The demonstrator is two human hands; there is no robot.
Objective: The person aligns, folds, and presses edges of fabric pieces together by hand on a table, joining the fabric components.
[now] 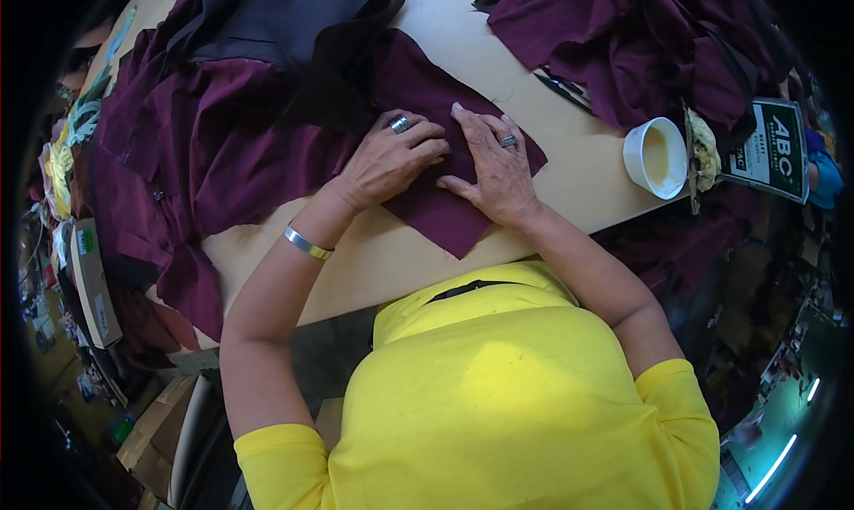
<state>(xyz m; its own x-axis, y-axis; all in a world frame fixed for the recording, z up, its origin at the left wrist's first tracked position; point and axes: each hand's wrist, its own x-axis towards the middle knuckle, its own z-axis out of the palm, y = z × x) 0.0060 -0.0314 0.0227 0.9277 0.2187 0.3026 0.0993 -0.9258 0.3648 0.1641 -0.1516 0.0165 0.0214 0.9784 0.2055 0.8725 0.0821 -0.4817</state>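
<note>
A maroon cloth panel (pixel 449 230) lies on the pale table under both hands, one corner pointing toward my body. My left hand (pixel 391 161) has its fingers curled together on the panel, closed on the cloth; its thumb is hidden. Spread flat on the same panel is my right hand (pixel 495 165), fingers apart and thumb stretched toward the left hand. Left of them, a larger gathered maroon garment piece (pixel 240 145) spreads over the table, with black fabric (pixel 294 29) heaped on top of it.
At the right edge of the table (pixel 569 172) stands a white bowl (pixel 656 158) of pale, paste-like liquid. Scissors-like dark tools (pixel 567 90) lie beside a second maroon heap (pixel 632 47). A green ABC packet (pixel 772 152) sits farther right. Cardboard (pixel 160 434) stands at lower left.
</note>
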